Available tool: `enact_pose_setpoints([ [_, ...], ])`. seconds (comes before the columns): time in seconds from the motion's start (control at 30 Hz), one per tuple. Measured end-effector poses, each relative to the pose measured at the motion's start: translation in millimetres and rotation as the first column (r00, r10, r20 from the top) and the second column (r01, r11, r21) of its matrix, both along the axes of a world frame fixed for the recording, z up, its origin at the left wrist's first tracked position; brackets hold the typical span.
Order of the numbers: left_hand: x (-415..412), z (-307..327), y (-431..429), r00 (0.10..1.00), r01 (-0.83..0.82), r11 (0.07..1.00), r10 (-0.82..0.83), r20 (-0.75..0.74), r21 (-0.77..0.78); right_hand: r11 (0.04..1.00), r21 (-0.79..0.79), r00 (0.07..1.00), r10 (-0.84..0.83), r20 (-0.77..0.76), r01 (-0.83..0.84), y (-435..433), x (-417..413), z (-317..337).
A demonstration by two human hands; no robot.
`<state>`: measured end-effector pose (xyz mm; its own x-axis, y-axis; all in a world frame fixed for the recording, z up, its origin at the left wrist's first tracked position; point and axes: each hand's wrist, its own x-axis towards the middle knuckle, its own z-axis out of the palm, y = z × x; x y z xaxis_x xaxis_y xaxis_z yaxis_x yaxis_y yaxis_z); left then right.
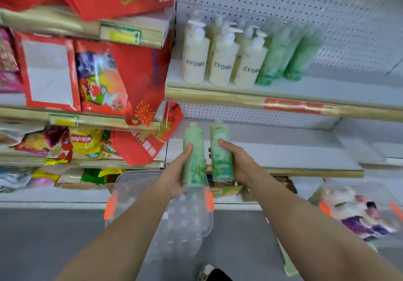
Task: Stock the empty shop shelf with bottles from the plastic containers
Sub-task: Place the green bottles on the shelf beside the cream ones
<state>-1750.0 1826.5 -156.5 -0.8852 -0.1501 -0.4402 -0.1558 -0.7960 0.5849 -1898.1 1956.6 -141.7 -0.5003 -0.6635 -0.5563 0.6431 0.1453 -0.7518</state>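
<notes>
Bottles held number two, green, upright above the clear container (130, 184): left bottle (194, 147) clamped in the left hand (174, 172), right bottle (220, 160) in the right hand (241, 160); perhaps three green shelved bottles (283, 56) above.

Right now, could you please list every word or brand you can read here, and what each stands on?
"ZYOME": front cream pump bottles on the upper shelf; the third shows only "ZYOM".
"Lay's": yellow crisp bag, first letter partly hidden.
Too blurred to read: white characters on the red bag, red shelf strip, yellow price tags, print on the held left green bottle and right green bottle.
</notes>
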Motion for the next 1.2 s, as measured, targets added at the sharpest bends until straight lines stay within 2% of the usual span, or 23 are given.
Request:
enact_pose_setpoints([
  [0.13,-21,39,14,0.998,0.053,0.94,-0.038,0.051,-0.336,0.999,-0.05,0.987,-0.008,-0.158,0.0,26,-14,46],
  [0.23,-39,60,28,1.0,0.015,0.906,-0.024,-0.014,-0.423,0.991,-0.129,0.97,-0.049,-0.236,0.019,46,-30,66],
  [0.57,-129,103,71,0.972,-0.043,0.912,-0.056,-0.228,-0.408,0.971,-0.234,0.92,-0.136,-0.368,0.05,106,-120,111],
  [0.77,-195,122,113,0.968,-0.105,0.96,0.04,-0.246,-0.26,0.945,-0.307,0.851,-0.251,-0.461,0.113,136,-205,143],
  [0.97,-239,127,121,0.963,-0.209,0.883,0.112,-0.244,-0.421,0.962,-0.256,0.75,-0.234,-0.618,0.09,119,-281,176],
  [1.2,-257,130,116,0.916,-0.371,0.837,0.259,-0.307,-0.402,0.986,-0.167,0.705,-0.139,-0.695,0.03,81,-328,169],
])
